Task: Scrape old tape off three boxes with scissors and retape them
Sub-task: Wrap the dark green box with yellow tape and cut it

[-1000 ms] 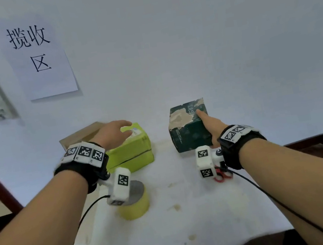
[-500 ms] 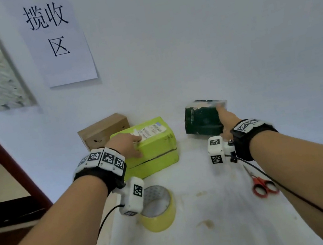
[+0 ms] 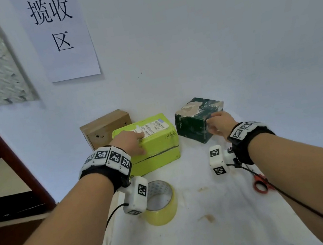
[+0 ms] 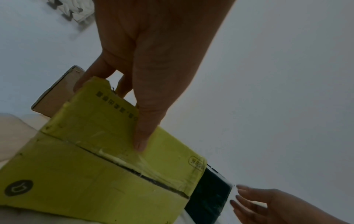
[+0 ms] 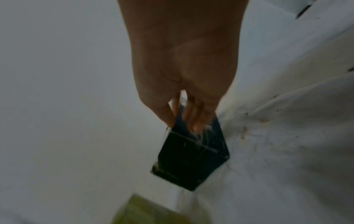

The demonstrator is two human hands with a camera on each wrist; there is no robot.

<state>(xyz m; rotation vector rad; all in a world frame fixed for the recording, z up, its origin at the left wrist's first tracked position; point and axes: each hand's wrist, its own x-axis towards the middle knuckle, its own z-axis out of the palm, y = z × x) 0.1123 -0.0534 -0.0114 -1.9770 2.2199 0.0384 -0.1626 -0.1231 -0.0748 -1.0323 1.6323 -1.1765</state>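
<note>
Along the counter's (image 3: 217, 230) back edge, against the white wall, stand three boxes in a row: a brown cardboard box (image 3: 104, 126) at the left, a lime-green box (image 3: 155, 142) just in front of and beside it, and a dark green box (image 3: 194, 124) to the right, apart from the lime one by a narrow gap. On the lime-green box rests the left hand (image 3: 128, 139), fingers over its top by the white shipping label (image 3: 151, 127) and thumb pressed down the front face above the dark seam; the left wrist view shows the fingers wrapped over the box's far edge, so the hand grips the box. At the dark green box's right side is the right hand (image 3: 219, 124), its fingers curled against the near right corner with the thumb on the adjoining face, gripping it; the picture there is blurred. Near the counter's left edge, toward the front, lies a roll of yellowish tape (image 3: 161, 202), flat on its side. By the right edge lie red-handled scissors (image 3: 260, 183), partly hidden behind the right forearm. A paper sign (image 3: 58, 34) hangs on the wall above.
</note>
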